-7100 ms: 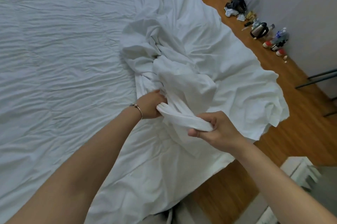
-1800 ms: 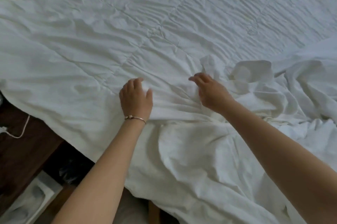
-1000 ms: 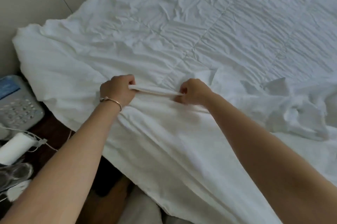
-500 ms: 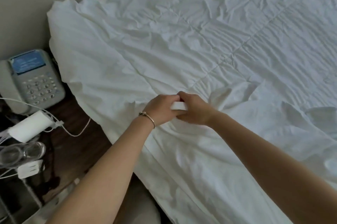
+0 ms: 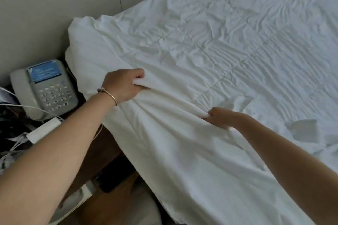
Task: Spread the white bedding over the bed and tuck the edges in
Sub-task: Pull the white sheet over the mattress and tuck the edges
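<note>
The white bedding lies rumpled over the near side of the bed, whose quilted white cover is creased. My left hand grips a bunched edge of the bedding near the bed's left corner, fingers curled around the fold. My right hand pinches the same edge further right, and the fold runs stretched between the two hands. The bedding hangs over the bed's near side toward the floor. Loose folds lie at the right.
A grey desk telephone sits on a dark bedside table left of the bed, with white cables and a white charger beside it. A grey wall runs behind. Wooden floor shows below.
My hands, close together half a second ago, have drawn apart along the bedding's edge; the left moved toward the bed's corner and the fold is now stretched between them.
</note>
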`<state>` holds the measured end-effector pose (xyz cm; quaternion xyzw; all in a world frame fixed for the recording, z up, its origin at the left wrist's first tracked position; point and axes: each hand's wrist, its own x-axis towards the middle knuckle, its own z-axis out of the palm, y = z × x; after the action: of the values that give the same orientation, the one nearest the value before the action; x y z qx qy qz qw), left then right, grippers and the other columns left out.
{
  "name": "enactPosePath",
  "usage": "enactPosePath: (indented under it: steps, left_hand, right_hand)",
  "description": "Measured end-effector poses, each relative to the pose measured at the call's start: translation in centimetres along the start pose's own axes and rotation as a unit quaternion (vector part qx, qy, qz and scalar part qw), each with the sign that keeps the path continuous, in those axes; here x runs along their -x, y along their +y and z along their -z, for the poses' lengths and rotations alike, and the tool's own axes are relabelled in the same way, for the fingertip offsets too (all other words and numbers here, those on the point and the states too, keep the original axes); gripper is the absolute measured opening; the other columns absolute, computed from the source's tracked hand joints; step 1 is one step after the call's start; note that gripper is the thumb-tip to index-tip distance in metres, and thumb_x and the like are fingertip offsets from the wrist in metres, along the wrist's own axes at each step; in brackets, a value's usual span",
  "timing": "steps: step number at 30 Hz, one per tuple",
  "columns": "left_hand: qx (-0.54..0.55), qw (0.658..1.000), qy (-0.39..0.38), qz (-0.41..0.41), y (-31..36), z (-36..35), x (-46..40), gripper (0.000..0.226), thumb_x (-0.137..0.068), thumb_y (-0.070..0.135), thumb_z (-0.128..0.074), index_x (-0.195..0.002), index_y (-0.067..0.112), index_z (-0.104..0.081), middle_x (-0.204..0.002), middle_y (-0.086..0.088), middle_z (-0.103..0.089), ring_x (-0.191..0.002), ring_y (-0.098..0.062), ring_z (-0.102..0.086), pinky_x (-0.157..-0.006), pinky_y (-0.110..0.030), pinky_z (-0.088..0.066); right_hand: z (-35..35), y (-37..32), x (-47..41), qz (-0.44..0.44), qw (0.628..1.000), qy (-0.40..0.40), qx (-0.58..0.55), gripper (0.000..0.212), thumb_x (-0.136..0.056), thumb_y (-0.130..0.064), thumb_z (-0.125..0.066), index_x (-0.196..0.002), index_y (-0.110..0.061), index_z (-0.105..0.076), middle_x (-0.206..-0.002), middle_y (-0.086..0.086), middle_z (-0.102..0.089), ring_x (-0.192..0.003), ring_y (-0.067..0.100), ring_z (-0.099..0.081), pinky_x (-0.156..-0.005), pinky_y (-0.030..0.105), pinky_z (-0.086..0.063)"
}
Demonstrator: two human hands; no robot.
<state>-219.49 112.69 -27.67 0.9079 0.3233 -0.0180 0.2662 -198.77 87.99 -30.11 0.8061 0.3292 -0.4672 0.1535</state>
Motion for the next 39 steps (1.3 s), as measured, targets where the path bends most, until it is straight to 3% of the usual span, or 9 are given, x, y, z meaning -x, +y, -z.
enactPosePath:
  steps: [3,8,14,18,21,28,33,35,39]
  left_hand:
    - [0.034,0.995,0.065,0.069,-3.1,4.1,0.1,0.040,-0.081,0.052,-0.067,-0.065,0.024,-0.043,-0.066,0.006,-0.055,-0.070,-0.024,-0.054,-0.059,-0.033,-0.038]
    - [0.097,0.957,0.201,0.186,-6.9,5.2,0.5,0.040,-0.084,0.057,-0.061,-0.074,0.020,-0.050,-0.070,0.001,-0.056,-0.072,-0.028,-0.053,-0.066,-0.040,-0.045]
    - [0.063,0.958,0.067,0.270,-12.8,0.8,0.3,0.040,-0.084,0.045,-0.068,-0.062,0.014,-0.056,-0.064,-0.004,-0.055,-0.075,-0.032,-0.062,-0.053,-0.030,-0.032]
    - [0.156,0.944,0.053,0.286,-15.1,-1.4,-1.1,0.048,-0.080,0.046,-0.073,-0.056,0.010,-0.051,-0.058,-0.004,-0.052,-0.064,-0.025,-0.056,-0.052,-0.030,-0.030]
    - [0.256,0.926,0.139,0.242,-15.3,-1.6,-2.9,0.036,-0.075,0.046,-0.077,-0.067,0.019,-0.054,-0.067,0.004,-0.055,-0.069,-0.016,-0.052,-0.062,-0.029,-0.037]
    - [0.181,0.934,0.207,0.230,-16.7,3.6,-11.8,0.028,-0.083,0.044,-0.068,-0.095,0.019,-0.067,-0.098,0.001,-0.070,-0.093,-0.023,-0.062,-0.068,-0.027,-0.038]
    - [-0.027,0.944,-0.082,0.319,-20.2,4.7,-13.6,0.069,-0.067,0.075,-0.066,-0.114,0.025,-0.063,-0.116,0.000,-0.063,-0.108,-0.024,-0.060,-0.075,-0.029,-0.042]
    - [-0.021,0.954,-0.034,0.298,-21.1,5.2,-14.2,0.050,-0.070,0.068,-0.069,-0.099,0.027,-0.065,-0.104,0.000,-0.065,-0.097,-0.024,-0.060,-0.072,-0.028,-0.040]
    - [0.231,0.918,0.253,0.200,-21.8,6.5,-15.6,0.045,-0.079,0.037,-0.074,-0.061,0.021,-0.036,-0.059,0.004,-0.040,-0.057,-0.014,-0.038,-0.056,-0.029,-0.028]
  right_hand:
    - [5.0,-4.7,1.1,0.046,0.985,0.159,0.055,0.050,-0.091,-0.069,-0.038,-0.107,-0.027,-0.060,-0.108,0.000,-0.063,-0.112,0.025,-0.058,-0.082,0.034,-0.037]
    - [15.6,-12.9,1.9,0.173,0.867,0.455,-0.104,0.015,-0.091,-0.036,-0.056,-0.105,-0.030,-0.059,-0.105,-0.003,-0.065,-0.100,0.025,-0.060,-0.072,0.031,-0.036]
    - [9.6,-12.2,-7.6,0.099,0.937,0.226,0.248,0.042,-0.090,-0.060,-0.049,-0.112,-0.026,-0.064,-0.115,0.001,-0.063,-0.114,0.022,-0.055,-0.097,0.034,-0.036]
    - [10.8,-13.5,-10.7,0.161,0.975,0.152,-0.027,0.034,-0.089,-0.049,-0.062,-0.073,-0.020,-0.060,-0.068,-0.002,-0.057,-0.067,0.014,-0.056,-0.072,0.025,-0.043]
    - [13.7,-16.0,-12.4,0.190,0.925,0.212,-0.250,0.033,-0.095,-0.027,-0.060,-0.067,-0.011,-0.057,-0.054,0.000,-0.050,-0.047,0.013,-0.047,-0.045,0.023,-0.038]
    - [23.7,-20.7,-16.6,0.100,0.905,0.403,-0.088,0.030,-0.090,-0.048,-0.054,-0.088,-0.019,-0.061,-0.082,0.002,-0.064,-0.081,0.027,-0.058,-0.072,0.034,-0.045]
    - [22.3,-23.1,-20.0,0.140,0.952,0.271,-0.001,0.042,-0.083,-0.046,-0.070,-0.115,-0.019,-0.062,-0.117,0.009,-0.064,-0.110,0.031,-0.059,-0.086,0.036,-0.045]
    - [21.1,-23.8,-21.0,0.116,0.964,0.235,0.046,0.058,-0.077,-0.062,-0.068,-0.118,-0.021,-0.062,-0.117,0.005,-0.064,-0.111,0.029,-0.058,-0.089,0.037,-0.045]
    - [23.9,-24.8,-22.1,0.102,0.907,0.403,-0.069,0.036,-0.088,-0.047,-0.062,-0.114,-0.023,-0.066,-0.117,0.007,-0.066,-0.114,0.032,-0.059,-0.087,0.035,-0.045]
